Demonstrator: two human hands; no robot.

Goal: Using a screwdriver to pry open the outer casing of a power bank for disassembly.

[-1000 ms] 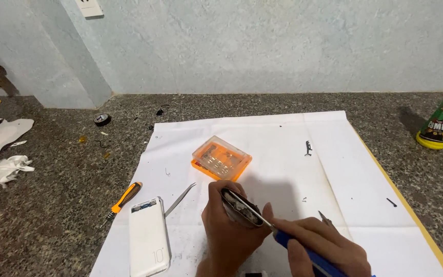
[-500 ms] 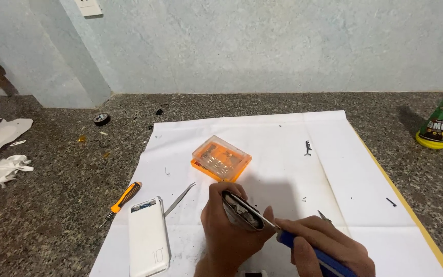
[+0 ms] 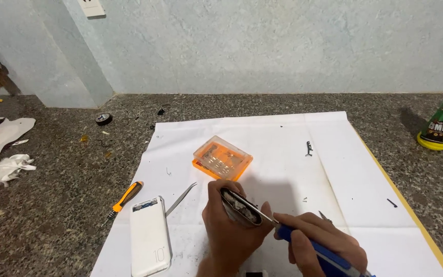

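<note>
Gripping a small oval device (image 3: 240, 207) edge-up in our left hand (image 3: 230, 231), fingers wrapped closed around its dark casing, we are holding it over the near edge of the white paper sheet (image 3: 293, 154) covering the stone worktop (image 3: 52, 190). Our right hand (image 3: 320, 245) is closed around a blue-handled screwdriver (image 3: 318, 252), its thin shaft reaching the device's exposed inner side; the tip itself is too small to make out.

We are judging the risks from here. Pressing at this slant, the tip could be slipping off and jabbing the left thumb or gouging the internals. Any freed screw could be dropping onto the sheet and rolling toward its near edge, lost on the speckled stone. The orange bit case (image 3: 222, 158) is sitting near the sheet's middle, the white power bank (image 3: 149, 237) and tweezers (image 3: 180, 199) toward its near-left corner, apart from our hands.
</note>
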